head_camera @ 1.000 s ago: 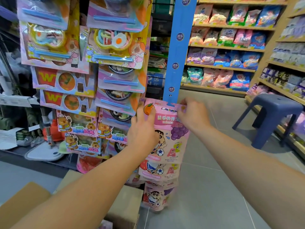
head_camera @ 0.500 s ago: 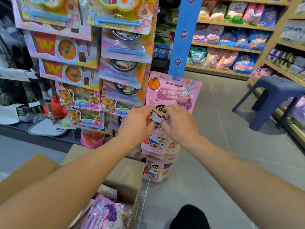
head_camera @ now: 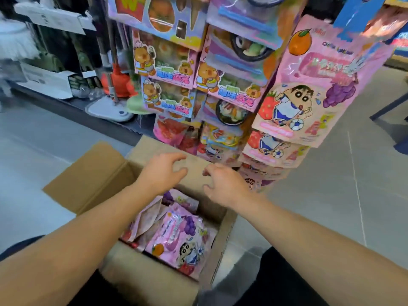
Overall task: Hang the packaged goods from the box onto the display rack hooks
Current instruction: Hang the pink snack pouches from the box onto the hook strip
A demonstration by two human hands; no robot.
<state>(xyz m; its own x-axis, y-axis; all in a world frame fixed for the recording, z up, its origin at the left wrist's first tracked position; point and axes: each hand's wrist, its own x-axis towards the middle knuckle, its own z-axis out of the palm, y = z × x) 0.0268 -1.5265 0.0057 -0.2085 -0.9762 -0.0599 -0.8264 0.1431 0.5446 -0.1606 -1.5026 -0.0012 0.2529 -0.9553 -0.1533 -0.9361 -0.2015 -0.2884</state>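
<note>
Your left hand [head_camera: 162,173] and right hand [head_camera: 225,184] hover side by side above the open cardboard box [head_camera: 141,281], fingers spread and loosely bent, neither one holding or touching anything, with a narrow gap of clear air between them. Inside the box, just below your wrists, lies a loose heap of pink snack packets [head_camera: 181,237]; the topmost one faces up, printed with a cartoon boy, grapes and an orange, and reaches close to the box's right wall. The box's left flap [head_camera: 88,177] is folded outward over the grey floor [head_camera: 48,151], and the far flap [head_camera: 194,162] leans toward the foot of the display rack [head_camera: 231,80], which rises just beyond the box. On the rack's right-hand column, above and beyond the box, hangs a pink packet [head_camera: 313,85] of the same design, tilted with its lower edge overlapping more of the same packets stacked beneath it down toward the box's far right corner. Boxed toy food sets [head_camera: 167,60] fill the rack's left columns. Left of the box the floor runs open up to a low dark shelf edge with a mop base [head_camera: 110,109] on it; right of the box the tiles lie open.
</note>
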